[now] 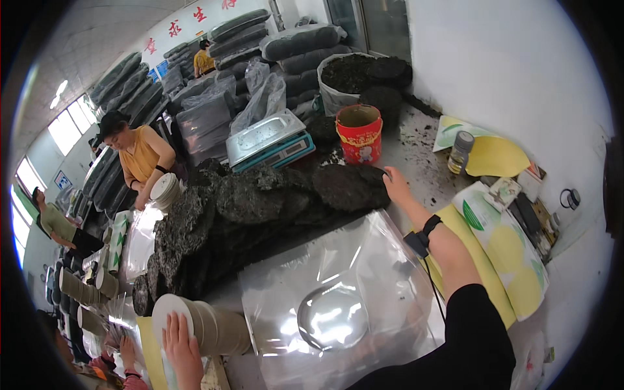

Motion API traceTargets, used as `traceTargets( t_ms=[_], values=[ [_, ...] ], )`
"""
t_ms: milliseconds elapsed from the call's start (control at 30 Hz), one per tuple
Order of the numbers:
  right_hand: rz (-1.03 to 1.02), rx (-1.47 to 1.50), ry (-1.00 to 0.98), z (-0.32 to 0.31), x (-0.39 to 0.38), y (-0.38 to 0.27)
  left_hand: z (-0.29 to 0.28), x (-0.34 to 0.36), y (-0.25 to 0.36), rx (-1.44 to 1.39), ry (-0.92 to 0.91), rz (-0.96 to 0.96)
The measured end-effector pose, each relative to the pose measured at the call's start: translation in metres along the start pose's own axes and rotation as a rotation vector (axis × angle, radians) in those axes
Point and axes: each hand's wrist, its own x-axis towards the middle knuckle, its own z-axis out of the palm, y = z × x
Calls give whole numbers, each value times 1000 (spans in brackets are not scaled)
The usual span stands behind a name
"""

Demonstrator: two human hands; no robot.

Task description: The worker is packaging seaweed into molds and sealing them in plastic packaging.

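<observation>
My left hand (182, 348) lies with its fingers stretched flat against the round end of a stack of pale cardboard discs (221, 328), which rests on its side. At the right end of a long dark row of dried seaweed cakes (188, 227), my right hand (398, 187) has its fingers closed at the edge of one round seaweed cake (341, 187); its fingertips are partly hidden. Between my arms lies a pile of clear plastic bags (273, 292). A clear round shape (333, 317) shows on the bags.
Beyond the row stand a scale (276, 153) and a red bucket (359, 136). A jar (460, 153) and yellow-green sheets (494, 240) lie on the right. A co-worker in yellow (146, 156) works across the table; another person's hand (128, 351) is at lower left.
</observation>
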Motion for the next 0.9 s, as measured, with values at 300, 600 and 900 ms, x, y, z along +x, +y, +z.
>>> traceTargets(
  t_ms=[300,600,900],
  values=[
    [70,-564,-531,15,44,-22,4,8,5,62,-13,0],
    [74,-367,-288,6,27,10,8,11,4,67,11,-26],
    [539,380,-415,37,35,2,8,6,3,41,33,-27]
  ],
)
